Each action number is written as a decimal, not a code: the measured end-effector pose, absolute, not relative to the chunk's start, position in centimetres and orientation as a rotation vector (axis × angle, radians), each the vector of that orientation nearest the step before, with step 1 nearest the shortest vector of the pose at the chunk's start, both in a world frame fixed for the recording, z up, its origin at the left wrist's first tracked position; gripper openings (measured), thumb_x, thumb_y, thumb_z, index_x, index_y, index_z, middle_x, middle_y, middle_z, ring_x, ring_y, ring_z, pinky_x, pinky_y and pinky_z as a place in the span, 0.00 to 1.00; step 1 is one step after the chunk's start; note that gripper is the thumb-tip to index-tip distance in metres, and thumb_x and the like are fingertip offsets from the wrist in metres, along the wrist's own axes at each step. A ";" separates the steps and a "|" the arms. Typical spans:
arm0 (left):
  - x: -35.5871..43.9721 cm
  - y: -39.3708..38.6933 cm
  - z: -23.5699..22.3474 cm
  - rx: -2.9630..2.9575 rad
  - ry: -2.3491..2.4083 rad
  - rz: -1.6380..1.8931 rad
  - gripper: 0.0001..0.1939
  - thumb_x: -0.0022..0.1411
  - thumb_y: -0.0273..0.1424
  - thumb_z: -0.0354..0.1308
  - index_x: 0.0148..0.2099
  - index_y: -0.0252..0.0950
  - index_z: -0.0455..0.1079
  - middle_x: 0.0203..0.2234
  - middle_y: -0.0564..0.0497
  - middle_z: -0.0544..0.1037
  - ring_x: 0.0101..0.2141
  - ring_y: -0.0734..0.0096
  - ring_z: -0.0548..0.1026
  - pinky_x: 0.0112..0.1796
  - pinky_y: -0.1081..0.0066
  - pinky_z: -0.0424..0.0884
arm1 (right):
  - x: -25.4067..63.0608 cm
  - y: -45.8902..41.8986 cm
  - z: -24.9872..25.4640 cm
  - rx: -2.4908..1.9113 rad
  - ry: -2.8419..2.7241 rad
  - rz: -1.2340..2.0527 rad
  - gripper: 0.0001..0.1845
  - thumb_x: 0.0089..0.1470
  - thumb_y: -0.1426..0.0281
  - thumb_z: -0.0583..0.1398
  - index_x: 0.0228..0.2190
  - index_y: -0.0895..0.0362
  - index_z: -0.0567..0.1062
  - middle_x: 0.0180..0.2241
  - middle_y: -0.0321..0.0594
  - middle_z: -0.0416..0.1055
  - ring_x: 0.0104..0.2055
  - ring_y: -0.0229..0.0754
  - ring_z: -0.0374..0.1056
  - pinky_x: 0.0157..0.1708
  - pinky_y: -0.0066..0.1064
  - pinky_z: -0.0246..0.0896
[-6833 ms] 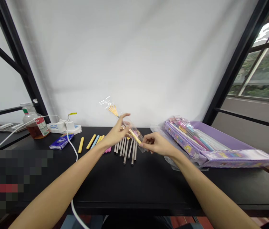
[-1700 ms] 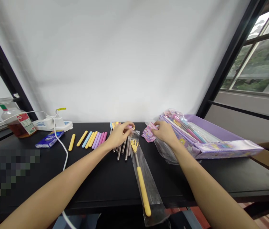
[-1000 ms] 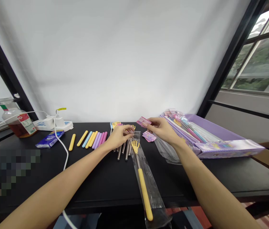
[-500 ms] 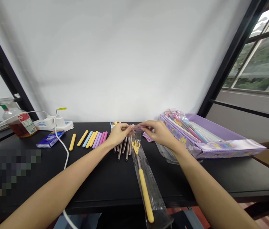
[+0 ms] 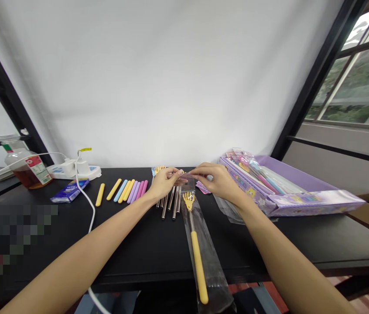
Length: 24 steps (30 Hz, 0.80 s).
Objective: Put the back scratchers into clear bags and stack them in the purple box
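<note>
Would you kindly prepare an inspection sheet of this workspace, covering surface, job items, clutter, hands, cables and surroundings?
Surface: black tabletop, reaching the white wall.
Job's things: yellow-handled scratcher in a clear sleeve; loose coloured handles; steel-shafted scratchers; stacked pink cards; open purple box holding packaged scratchers.
Clutter: bottle of brown liquid, blue pack.
Hands: left hand pinches the sleeve's upper end; right hand pinches what looks like a pink card there.
Cables: white cable crosses the blue pack and front edge; power strip behind.
Surroundings: window at right, black frame.
</note>
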State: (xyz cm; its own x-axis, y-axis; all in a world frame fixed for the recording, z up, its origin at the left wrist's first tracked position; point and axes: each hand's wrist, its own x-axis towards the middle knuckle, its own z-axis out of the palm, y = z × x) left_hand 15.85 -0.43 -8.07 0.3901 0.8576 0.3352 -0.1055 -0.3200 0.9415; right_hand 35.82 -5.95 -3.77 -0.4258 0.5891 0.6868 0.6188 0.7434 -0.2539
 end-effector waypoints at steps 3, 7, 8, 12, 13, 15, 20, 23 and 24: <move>16.0 -0.5 -8.0 1.587 0.683 1.130 0.26 0.53 0.52 0.66 0.39 0.32 0.74 0.30 0.46 0.82 0.35 0.60 0.82 0.45 0.57 0.78 | 35.8 -5.9 -4.0 -0.877 -2.184 -0.076 0.13 0.59 0.78 0.58 0.39 0.56 0.82 0.35 0.43 0.79 0.37 0.43 0.73 0.37 0.34 0.67; 16.0 -0.5 -8.0 1.569 0.685 1.110 0.28 0.50 0.53 0.67 0.39 0.32 0.74 0.30 0.47 0.81 0.34 0.61 0.81 0.44 0.57 0.79 | 35.8 -5.6 -4.4 -0.860 -2.193 -0.146 0.15 0.60 0.78 0.57 0.41 0.56 0.82 0.37 0.45 0.79 0.40 0.45 0.73 0.40 0.38 0.68; 16.0 -0.6 -7.9 1.562 0.691 1.110 0.28 0.50 0.53 0.67 0.39 0.32 0.73 0.30 0.47 0.81 0.34 0.61 0.81 0.43 0.57 0.79 | 35.8 -5.6 -4.4 -0.862 -2.187 -0.154 0.15 0.60 0.78 0.57 0.41 0.56 0.82 0.37 0.45 0.79 0.40 0.46 0.73 0.40 0.38 0.68; 15.9 -0.7 -7.7 1.537 0.725 1.099 0.29 0.50 0.53 0.67 0.40 0.32 0.72 0.28 0.48 0.81 0.30 0.64 0.81 0.40 0.58 0.80 | 36.0 -5.5 -4.4 -0.906 -2.191 -0.174 0.15 0.60 0.77 0.56 0.42 0.56 0.82 0.38 0.46 0.79 0.41 0.46 0.73 0.41 0.39 0.68; 15.8 -0.8 -7.7 1.538 0.730 1.097 0.28 0.51 0.53 0.67 0.40 0.32 0.72 0.28 0.49 0.80 0.30 0.64 0.81 0.40 0.59 0.80 | 36.1 -5.5 -4.4 -0.924 -2.205 -0.175 0.16 0.59 0.78 0.56 0.42 0.55 0.82 0.38 0.46 0.79 0.41 0.46 0.72 0.41 0.39 0.68; 15.8 -0.8 -7.6 1.557 0.733 1.102 0.28 0.51 0.53 0.67 0.39 0.32 0.72 0.27 0.49 0.79 0.30 0.65 0.80 0.39 0.60 0.80 | 36.2 -5.5 -4.4 -0.959 -2.242 -0.166 0.19 0.58 0.80 0.55 0.42 0.54 0.82 0.38 0.45 0.78 0.42 0.46 0.72 0.42 0.39 0.67; 15.9 -0.9 -7.5 1.587 0.711 1.104 0.28 0.52 0.54 0.66 0.38 0.31 0.73 0.27 0.49 0.79 0.31 0.66 0.79 0.39 0.60 0.80 | 36.1 -5.6 -4.5 -1.026 -2.270 -0.140 0.18 0.59 0.79 0.54 0.45 0.54 0.78 0.39 0.44 0.77 0.43 0.46 0.70 0.43 0.38 0.65; 15.9 -0.8 -7.6 1.586 0.704 1.102 0.29 0.51 0.54 0.66 0.39 0.31 0.73 0.27 0.49 0.79 0.32 0.65 0.79 0.40 0.59 0.80 | 35.8 -5.8 -4.4 -1.035 -2.291 -0.182 0.15 0.61 0.78 0.53 0.43 0.56 0.76 0.38 0.44 0.76 0.42 0.45 0.69 0.42 0.37 0.63; 15.9 -0.8 -7.6 1.586 0.710 1.107 0.29 0.51 0.54 0.66 0.38 0.31 0.73 0.27 0.49 0.78 0.32 0.65 0.79 0.39 0.58 0.80 | 35.8 -5.8 -4.4 -1.031 -2.300 -0.206 0.14 0.61 0.79 0.53 0.42 0.56 0.76 0.38 0.44 0.76 0.42 0.46 0.68 0.42 0.36 0.63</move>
State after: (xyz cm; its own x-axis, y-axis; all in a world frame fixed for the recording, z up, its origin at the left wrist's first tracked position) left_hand 15.92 -0.79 -7.58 0.4011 0.8641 0.3041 -0.0840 -0.2958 0.9515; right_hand 35.78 -5.84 -4.37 -0.5162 0.6273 0.5831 0.7210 0.6858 -0.0994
